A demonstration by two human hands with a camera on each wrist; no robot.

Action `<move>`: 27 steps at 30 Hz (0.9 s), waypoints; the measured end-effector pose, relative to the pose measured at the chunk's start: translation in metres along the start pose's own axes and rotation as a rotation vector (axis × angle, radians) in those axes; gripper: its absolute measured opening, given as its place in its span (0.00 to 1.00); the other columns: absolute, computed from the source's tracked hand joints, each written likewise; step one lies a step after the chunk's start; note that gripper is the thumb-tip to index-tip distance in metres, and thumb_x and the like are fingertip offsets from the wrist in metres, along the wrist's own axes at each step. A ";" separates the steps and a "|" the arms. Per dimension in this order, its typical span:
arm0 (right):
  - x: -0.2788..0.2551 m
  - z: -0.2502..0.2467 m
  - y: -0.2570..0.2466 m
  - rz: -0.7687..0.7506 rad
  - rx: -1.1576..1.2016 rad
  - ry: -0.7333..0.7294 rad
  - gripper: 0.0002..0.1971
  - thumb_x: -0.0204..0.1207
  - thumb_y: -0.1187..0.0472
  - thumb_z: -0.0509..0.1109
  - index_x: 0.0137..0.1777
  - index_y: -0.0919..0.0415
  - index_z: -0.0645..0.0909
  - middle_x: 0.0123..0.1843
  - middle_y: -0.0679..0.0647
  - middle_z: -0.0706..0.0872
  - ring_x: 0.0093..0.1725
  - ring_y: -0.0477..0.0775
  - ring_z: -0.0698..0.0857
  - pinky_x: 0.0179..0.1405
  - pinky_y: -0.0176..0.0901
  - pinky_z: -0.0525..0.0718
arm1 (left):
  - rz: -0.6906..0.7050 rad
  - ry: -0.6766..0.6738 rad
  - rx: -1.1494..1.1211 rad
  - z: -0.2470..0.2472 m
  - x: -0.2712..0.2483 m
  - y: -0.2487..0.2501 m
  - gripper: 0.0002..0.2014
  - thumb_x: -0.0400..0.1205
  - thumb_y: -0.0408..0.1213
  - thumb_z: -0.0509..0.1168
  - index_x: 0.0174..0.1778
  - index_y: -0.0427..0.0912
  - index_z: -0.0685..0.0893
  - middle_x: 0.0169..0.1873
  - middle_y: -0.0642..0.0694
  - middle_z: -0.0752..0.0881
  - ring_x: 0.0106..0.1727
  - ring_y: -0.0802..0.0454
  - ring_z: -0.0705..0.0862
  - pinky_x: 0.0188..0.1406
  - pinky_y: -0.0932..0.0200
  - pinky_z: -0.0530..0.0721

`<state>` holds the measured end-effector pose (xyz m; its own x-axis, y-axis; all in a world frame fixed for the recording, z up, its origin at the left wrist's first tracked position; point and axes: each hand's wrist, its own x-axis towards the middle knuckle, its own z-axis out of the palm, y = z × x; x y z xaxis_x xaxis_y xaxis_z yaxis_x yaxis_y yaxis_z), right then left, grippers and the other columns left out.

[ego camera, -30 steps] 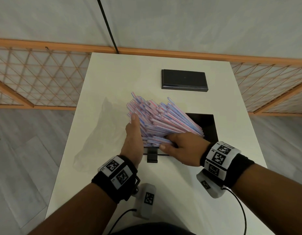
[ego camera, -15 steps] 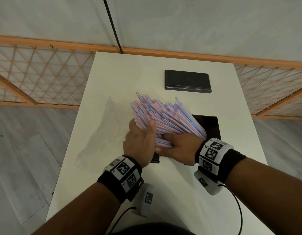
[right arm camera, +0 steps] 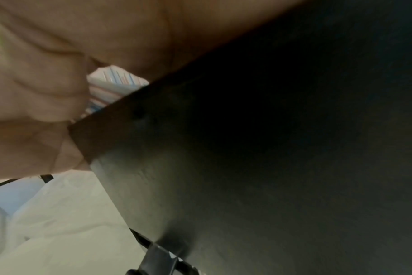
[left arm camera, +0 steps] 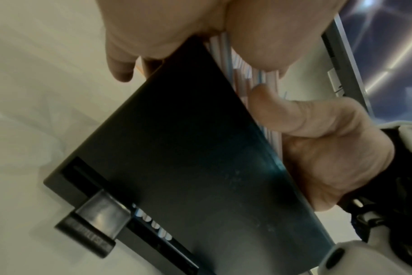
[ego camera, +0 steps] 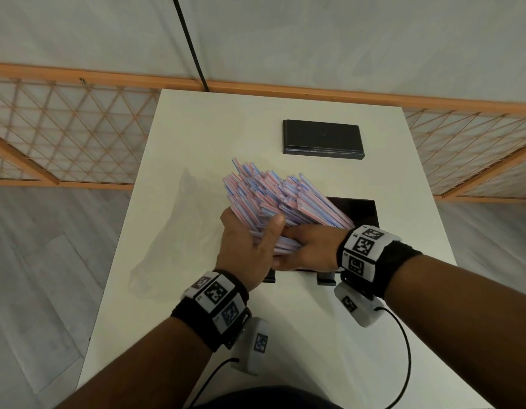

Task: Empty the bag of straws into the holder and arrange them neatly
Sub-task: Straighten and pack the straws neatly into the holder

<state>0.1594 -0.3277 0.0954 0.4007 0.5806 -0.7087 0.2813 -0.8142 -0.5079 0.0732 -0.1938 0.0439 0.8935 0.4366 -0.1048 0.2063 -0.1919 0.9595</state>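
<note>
Straws (ego camera: 273, 199), thin paper-wrapped ones striped pink and blue, heaped as a slanted bundle over the open top of the black rectangular plastic holder (ego camera: 359, 212), far ends fanned up and leftward, near ends gathered between both hands. Left hand (ego camera: 244, 249) wrapped round the bundle's near left side, thumb over the top, fingers underneath. Right hand (ego camera: 312, 250) curled round the near right end, knuckles up, touching the left hand's fingers. Seen from the left wrist: holder (left arm camera: 188, 158) dark and glossy, a slot low in its front wall showing a few white straw ends (left arm camera: 153, 226), a small clear-and-black tab (left arm camera: 94, 227) sticking out beside it; right hand (left arm camera: 318, 148) pressed against the holder's rim. Seen from the right wrist: mostly holder wall (right arm camera: 270, 148), a few straws (right arm camera: 113, 81) peeking between palm and rim. Emptied clear plastic bag (ego camera: 179, 231) lying flat and crumpled on the white table (ego camera: 315, 335), just left of the holder. Flat black rectangular lid (ego camera: 323, 137) further back on the table, well apart from the holder.
</note>
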 end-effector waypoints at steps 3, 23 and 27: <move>0.004 0.003 0.000 -0.010 -0.154 0.060 0.37 0.64 0.20 0.62 0.71 0.35 0.76 0.67 0.42 0.85 0.68 0.47 0.81 0.74 0.50 0.75 | -0.045 -0.026 0.000 -0.002 0.002 0.002 0.37 0.71 0.55 0.78 0.65 0.47 0.63 0.58 0.63 0.79 0.57 0.72 0.83 0.52 0.71 0.84; -0.040 0.018 0.032 -0.129 -0.280 0.434 0.12 0.73 0.47 0.74 0.47 0.55 0.85 0.39 0.50 0.87 0.40 0.55 0.86 0.44 0.49 0.85 | -0.318 0.070 -0.280 -0.004 0.004 0.019 0.19 0.89 0.54 0.58 0.63 0.42 0.76 0.51 0.55 0.84 0.50 0.60 0.82 0.60 0.57 0.79; -0.026 0.018 0.027 -0.027 -0.352 0.321 0.18 0.76 0.43 0.70 0.60 0.52 0.84 0.50 0.52 0.90 0.53 0.59 0.87 0.53 0.51 0.86 | -0.320 0.073 -0.245 -0.001 -0.001 0.025 0.23 0.89 0.57 0.56 0.70 0.41 0.74 0.51 0.58 0.83 0.51 0.61 0.82 0.63 0.52 0.79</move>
<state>0.1403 -0.3644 0.0914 0.6227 0.6159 -0.4826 0.5513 -0.7830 -0.2880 0.0772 -0.1985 0.0680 0.7672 0.5035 -0.3975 0.3602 0.1746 0.9164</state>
